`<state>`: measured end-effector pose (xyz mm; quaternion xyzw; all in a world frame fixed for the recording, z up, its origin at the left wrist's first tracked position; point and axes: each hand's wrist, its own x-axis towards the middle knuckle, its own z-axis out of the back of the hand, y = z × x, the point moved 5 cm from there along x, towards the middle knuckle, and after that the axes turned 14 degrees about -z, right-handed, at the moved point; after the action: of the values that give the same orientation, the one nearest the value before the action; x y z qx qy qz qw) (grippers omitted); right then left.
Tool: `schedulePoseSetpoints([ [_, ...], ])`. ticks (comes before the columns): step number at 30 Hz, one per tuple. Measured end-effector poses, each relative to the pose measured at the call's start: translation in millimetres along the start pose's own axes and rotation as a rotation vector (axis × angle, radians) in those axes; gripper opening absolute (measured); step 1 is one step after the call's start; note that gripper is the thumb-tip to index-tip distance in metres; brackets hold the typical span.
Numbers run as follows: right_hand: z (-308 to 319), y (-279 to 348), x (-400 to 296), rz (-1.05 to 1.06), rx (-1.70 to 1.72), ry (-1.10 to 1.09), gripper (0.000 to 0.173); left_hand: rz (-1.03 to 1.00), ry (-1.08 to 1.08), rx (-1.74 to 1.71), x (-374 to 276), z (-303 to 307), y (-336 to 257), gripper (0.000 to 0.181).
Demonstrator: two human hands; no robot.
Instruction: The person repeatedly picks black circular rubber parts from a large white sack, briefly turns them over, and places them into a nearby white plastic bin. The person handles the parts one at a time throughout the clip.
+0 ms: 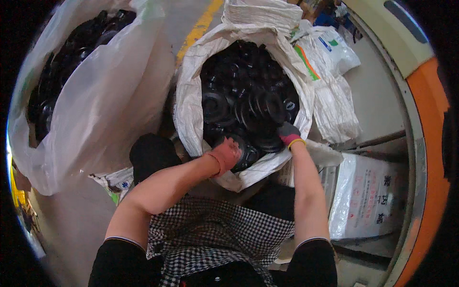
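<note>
A white woven sack point(190, 104) stands before me with its mouth rolled back, full of glossy black moulded parts point(215, 106), many of them round and ringed. My left hand point(229, 154), in a pinkish-red glove, is inside the near rim, against a round black part; its fingertips are partly hidden. At the near right of the opening, my right hand point(289, 133) wears a grey and pink glove with a yellow cuff. It touches the edge of several overlapping black discs point(263, 107), and its fingers are lost among the dark parts, so its grip is unclear.
To the left stands a large translucent plastic bag point(118, 86) holding more black parts point(84, 53). Folded woven sacks point(333, 104) lie at the right, with a printed plastic sack point(365, 197) nearer me. An orange and cream curved surface point(430, 118) bounds the right side. A yellow line point(200, 25) marks the floor.
</note>
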<state>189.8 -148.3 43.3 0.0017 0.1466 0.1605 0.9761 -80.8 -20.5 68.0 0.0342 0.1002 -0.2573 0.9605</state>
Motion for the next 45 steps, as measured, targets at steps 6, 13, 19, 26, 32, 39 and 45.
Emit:
schedulePoseSetpoints([
  [6,-9,-5,2,0.014,0.048,-0.047,0.039,0.098,0.276,0.288,32,-54,-22,0.044],
  [13,12,-17,-24,-0.020,0.135,-0.487,0.023,0.323,0.256,0.008,29,-16,-28,0.051],
  [19,78,-7,-130,0.057,0.709,-0.633,0.023,0.706,-0.711,-1.218,-50,15,11,0.056],
  [26,66,97,-320,0.537,0.736,-0.718,0.032,0.200,-0.913,-1.947,-123,90,-69,0.047],
  [32,59,107,-374,0.516,0.687,-0.525,0.045,0.238,-0.951,-1.790,-161,79,-90,0.043],
  [39,68,93,-349,0.767,0.893,-0.349,0.071,0.470,-0.888,-1.867,-169,64,-95,0.045],
  [45,69,101,-360,0.962,0.584,-0.439,0.068,0.233,-0.785,-1.564,-171,24,-72,0.046],
])
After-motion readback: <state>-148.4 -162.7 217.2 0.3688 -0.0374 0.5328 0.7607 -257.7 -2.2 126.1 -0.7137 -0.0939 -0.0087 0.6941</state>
